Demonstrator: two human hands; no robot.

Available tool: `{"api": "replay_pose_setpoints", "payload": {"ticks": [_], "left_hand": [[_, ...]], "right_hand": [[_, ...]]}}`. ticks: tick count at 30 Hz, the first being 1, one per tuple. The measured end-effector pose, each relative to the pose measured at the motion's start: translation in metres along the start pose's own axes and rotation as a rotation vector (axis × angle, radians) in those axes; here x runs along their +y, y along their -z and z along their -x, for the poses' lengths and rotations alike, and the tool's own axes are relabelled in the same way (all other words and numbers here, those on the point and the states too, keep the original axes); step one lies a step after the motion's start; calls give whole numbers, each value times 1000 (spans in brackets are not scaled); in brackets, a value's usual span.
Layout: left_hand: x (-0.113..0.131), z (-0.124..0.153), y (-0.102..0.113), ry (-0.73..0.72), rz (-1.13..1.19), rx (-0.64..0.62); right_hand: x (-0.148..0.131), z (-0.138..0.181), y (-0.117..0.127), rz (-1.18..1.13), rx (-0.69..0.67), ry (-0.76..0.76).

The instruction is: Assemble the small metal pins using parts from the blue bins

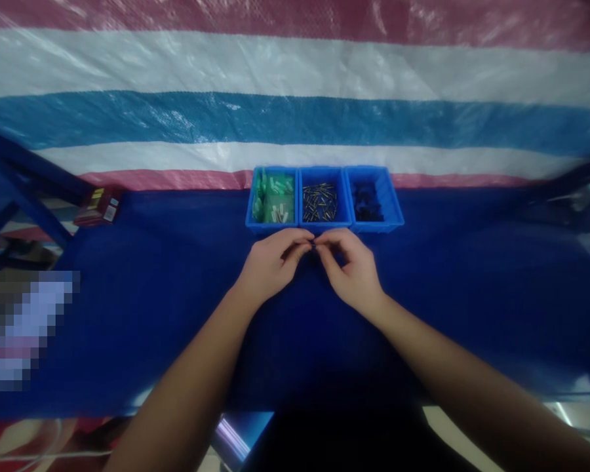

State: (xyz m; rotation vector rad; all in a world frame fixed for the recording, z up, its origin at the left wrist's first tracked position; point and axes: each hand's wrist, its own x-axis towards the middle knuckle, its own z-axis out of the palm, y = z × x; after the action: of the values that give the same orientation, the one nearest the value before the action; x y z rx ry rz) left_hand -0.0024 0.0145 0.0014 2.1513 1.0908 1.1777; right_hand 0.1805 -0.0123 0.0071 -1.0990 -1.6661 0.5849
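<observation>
My left hand (276, 261) and my right hand (350, 267) meet fingertip to fingertip, just in front of three blue bins. Both are closed in a pinch, thumb against fingers. A tiny dark piece shows between the fingertips, too small to name. Behind the left hand, the left bin (272, 225) holds green bags and small pale pieces. Thin brass-and-dark metal pins (319, 200) fill the middle bin (326, 225). Dark small parts (366, 202) lie in the right bin (394, 211).
The blue tabletop (472, 295) spreads to both sides. At its back left sits a small dark red box (97, 206). Blue frame bars (27, 187) rise at the left edge. A striped plastic sheet (295, 118) hangs behind the bins.
</observation>
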Motion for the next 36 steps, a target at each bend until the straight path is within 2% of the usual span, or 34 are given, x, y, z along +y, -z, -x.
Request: {"api": "replay_pose_setpoints", "payload": {"ticks": [5, 13, 16, 22, 30, 36], "left_hand": [[2, 1, 2, 35, 15, -52], [3, 0, 3, 28, -18, -49], [5, 0, 2, 22, -31, -22], [5, -1, -2, -81, -17, 75], [6, -1, -1, -39, 7, 55], [3, 0, -2, -29, 19, 59]], "right_hand": [[1, 1, -1, -59, 0, -22], [1, 5, -5, -137, -16, -114], [1, 4, -5, -122, 24, -148], [2, 3, -5, -172, 69, -193], [3, 2, -6, -213, 88, -280], [0, 2, -3, -147, 53, -230]]}}
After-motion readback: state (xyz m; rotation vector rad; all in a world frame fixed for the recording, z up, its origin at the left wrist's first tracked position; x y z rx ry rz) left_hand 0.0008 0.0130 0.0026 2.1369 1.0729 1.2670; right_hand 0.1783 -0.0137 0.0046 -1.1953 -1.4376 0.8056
